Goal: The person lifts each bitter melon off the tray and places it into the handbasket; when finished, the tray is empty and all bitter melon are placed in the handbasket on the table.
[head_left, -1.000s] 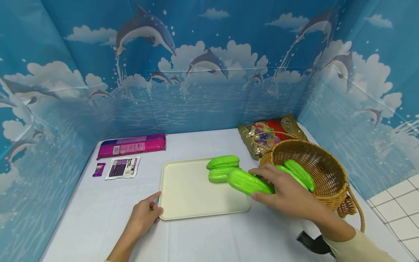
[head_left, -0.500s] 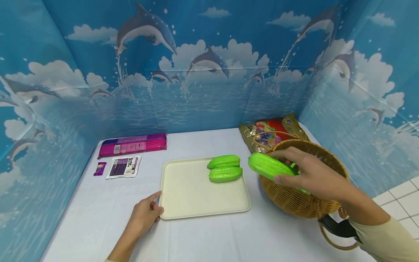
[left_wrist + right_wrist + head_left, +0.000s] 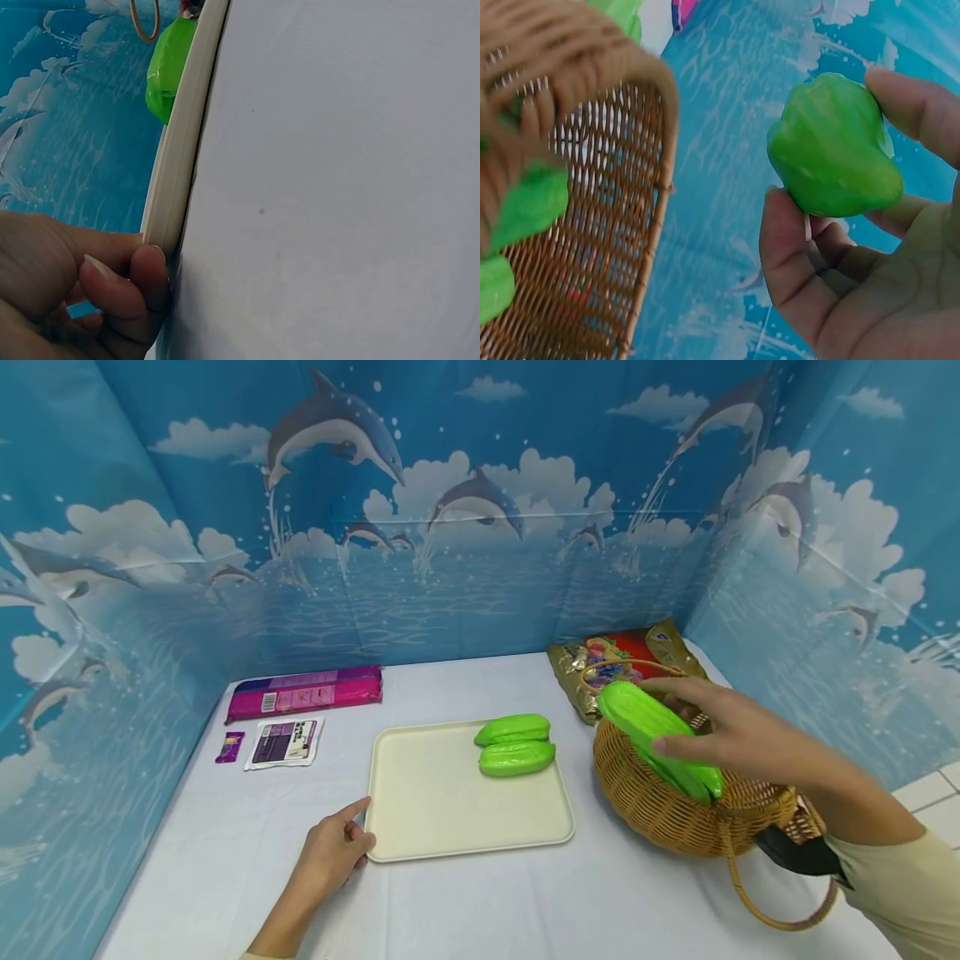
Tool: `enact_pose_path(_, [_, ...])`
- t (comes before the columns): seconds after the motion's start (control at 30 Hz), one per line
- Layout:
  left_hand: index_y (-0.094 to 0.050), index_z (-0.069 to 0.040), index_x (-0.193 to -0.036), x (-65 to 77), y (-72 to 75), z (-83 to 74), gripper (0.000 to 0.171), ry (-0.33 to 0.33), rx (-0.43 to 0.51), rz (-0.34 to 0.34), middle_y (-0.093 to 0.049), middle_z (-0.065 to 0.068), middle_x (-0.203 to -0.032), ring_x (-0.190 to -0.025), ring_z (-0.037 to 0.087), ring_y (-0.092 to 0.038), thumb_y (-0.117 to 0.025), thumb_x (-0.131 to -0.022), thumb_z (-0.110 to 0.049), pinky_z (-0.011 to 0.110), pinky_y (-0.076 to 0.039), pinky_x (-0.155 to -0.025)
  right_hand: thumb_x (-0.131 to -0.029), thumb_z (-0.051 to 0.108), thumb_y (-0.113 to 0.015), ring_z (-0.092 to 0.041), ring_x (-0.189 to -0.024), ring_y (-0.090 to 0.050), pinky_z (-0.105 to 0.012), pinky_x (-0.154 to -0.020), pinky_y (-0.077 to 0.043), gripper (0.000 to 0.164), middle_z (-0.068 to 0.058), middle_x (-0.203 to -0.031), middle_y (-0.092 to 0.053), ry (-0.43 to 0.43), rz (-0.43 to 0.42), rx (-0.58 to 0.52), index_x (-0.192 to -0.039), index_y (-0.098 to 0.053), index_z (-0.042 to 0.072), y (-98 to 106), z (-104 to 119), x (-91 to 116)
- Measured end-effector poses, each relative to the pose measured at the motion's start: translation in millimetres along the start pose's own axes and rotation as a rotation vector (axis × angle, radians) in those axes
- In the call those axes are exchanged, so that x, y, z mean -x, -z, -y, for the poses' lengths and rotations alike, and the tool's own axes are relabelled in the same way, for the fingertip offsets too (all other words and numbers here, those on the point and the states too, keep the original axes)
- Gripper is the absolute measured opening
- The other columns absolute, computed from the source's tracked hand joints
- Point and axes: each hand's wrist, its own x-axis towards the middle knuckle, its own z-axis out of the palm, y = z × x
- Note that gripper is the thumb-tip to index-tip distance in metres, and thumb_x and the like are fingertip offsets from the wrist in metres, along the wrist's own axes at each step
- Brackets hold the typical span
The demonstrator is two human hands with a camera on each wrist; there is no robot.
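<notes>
In the head view my right hand (image 3: 738,727) grips a green ridged gourd (image 3: 637,710) by its sides, over the wicker basket (image 3: 645,802). The right wrist view shows the lobed end of this gourd (image 3: 829,150) between thumb and fingers, apart from the basket's rim (image 3: 660,187). More green gourds (image 3: 697,778) lie inside the basket, partly hidden by the held one. Two matching gourds (image 3: 517,758) lie side by side at the right of the cream tray (image 3: 427,793). My left hand (image 3: 330,852) holds the tray's near left corner between thumb and index finger.
A pink and purple package (image 3: 307,691), a white and purple packet (image 3: 283,743) and a small purple wrapper (image 3: 229,747) lie at the left. Behind the basket is a gold and red bag (image 3: 637,652). A basket handle (image 3: 787,925) hangs toward the front, near a black object (image 3: 798,852).
My right hand has carried the gourd from the tray's right edge to above the basket, tilting it up. The basket has shifted, its near handle dropping forward. My left hand stays put.
</notes>
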Motion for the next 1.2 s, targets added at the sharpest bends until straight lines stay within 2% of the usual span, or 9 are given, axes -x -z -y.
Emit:
enact_pose_path(0.07, [-0.050, -0.002, -0.149, 0.0, -0.1, 0.3, 0.062, -0.005, -0.001, 0.001, -0.058, 0.003, -0.073, -0.051, 0.015, -0.051, -0.068, -0.089, -0.005, 0.028, -0.042, -0.039, -0.096, 0.030, -0.072, -0.021, -0.097, -0.053, -0.031, -0.069, -0.049, 0.068, -0.005, -0.120, -0.056, -0.005, 0.010, -0.007, -0.155, -0.041, 0.017, 2.9, -4.5, -0.8])
enact_pose_path(0.2, [-0.050, -0.002, -0.149, -0.1, -0.2, 0.2, 0.062, -0.005, 0.001, 0.000, -0.058, 0.003, -0.073, -0.050, 0.015, -0.051, -0.068, -0.089, -0.005, 0.028, -0.041, -0.040, -0.096, 0.030, -0.071, -0.028, -0.109, -0.055, -0.040, -0.076, -0.051, 0.071, -0.011, -0.134, -0.054, -0.019, 0.040, -0.012, -0.157, -0.037, 0.015, 9.3, -13.6, -2.2])
enact_pose_path(0.37, [-0.050, -0.001, -0.149, 0.0, -0.2, -0.1, 0.063, -0.008, -0.003, -0.003, -0.058, 0.003, -0.075, -0.052, 0.015, -0.052, -0.069, -0.089, -0.004, 0.028, -0.041, -0.040, -0.098, 0.035, -0.068, -0.040, -0.124, -0.052, -0.056, -0.083, -0.053, 0.076, -0.017, -0.151, -0.045, -0.042, 0.091, -0.034, -0.162, -0.027, 0.027, 18.7, -22.2, -3.3])
enact_pose_path(0.43, [-0.050, -0.002, -0.149, 0.0, -0.2, 0.3, 0.063, -0.007, -0.004, -0.003, -0.058, 0.003, -0.075, -0.052, 0.015, -0.052, -0.069, -0.089, -0.004, 0.028, -0.042, -0.040, -0.098, 0.037, -0.067, -0.042, -0.124, -0.052, -0.056, -0.081, -0.052, 0.077, -0.017, -0.151, -0.044, -0.050, 0.112, -0.039, -0.162, -0.024, 0.034, 22.4, -25.8, -4.1])
enact_pose_path(0.6, [-0.050, -0.002, -0.149, 0.0, -0.2, 1.4, 0.063, -0.006, 0.000, -0.002, -0.059, 0.003, -0.074, -0.052, 0.015, -0.052, -0.069, -0.090, -0.005, 0.028, -0.042, -0.040, -0.100, 0.035, -0.064, -0.048, -0.132, -0.046, -0.066, -0.087, -0.049, 0.077, -0.019, -0.159, -0.034, -0.054, 0.154, -0.072, -0.163, -0.019, 0.038, 30.8, -37.6, -6.1])
enact_pose_path(0.67, [-0.050, -0.002, -0.149, 0.0, -0.5, 1.9, 0.062, -0.006, 0.003, 0.000, -0.059, 0.003, -0.073, -0.051, 0.015, -0.051, -0.068, -0.090, -0.005, 0.028, -0.042, -0.040, -0.101, 0.034, -0.063, -0.052, -0.136, -0.041, -0.072, -0.092, -0.045, 0.077, -0.021, -0.162, -0.028, -0.053, 0.170, -0.081, -0.163, -0.017, 0.036, 33.4, -43.0, -6.9])
enact_pose_path(1.0, [-0.050, -0.002, -0.149, 0.2, -1.1, 2.4, 0.063, -0.008, -0.002, 0.000, -0.059, 0.003, -0.072, -0.050, 0.015, -0.050, -0.068, -0.089, -0.005, 0.028, -0.041, -0.040, -0.101, 0.035, -0.063, -0.057, -0.140, -0.032, -0.076, -0.091, -0.042, 0.076, -0.025, -0.163, -0.024, -0.101, 0.249, -0.099, -0.163, -0.020, 0.030, 38.9, -71.8, -12.3])
enact_pose_path(1.2, [-0.050, -0.002, -0.149, 1.6, -0.3, 0.4, 0.062, -0.004, -0.005, 0.002, -0.059, 0.003, -0.072, -0.050, 0.014, -0.051, -0.068, -0.090, -0.005, 0.026, -0.041, -0.040, -0.099, 0.034, -0.066, -0.058, -0.143, -0.025, -0.076, -0.095, -0.039, 0.076, -0.025, -0.164, -0.021, -0.098, 0.290, -0.103, -0.162, -0.025, 0.021, 38.0, -85.5, -17.6])
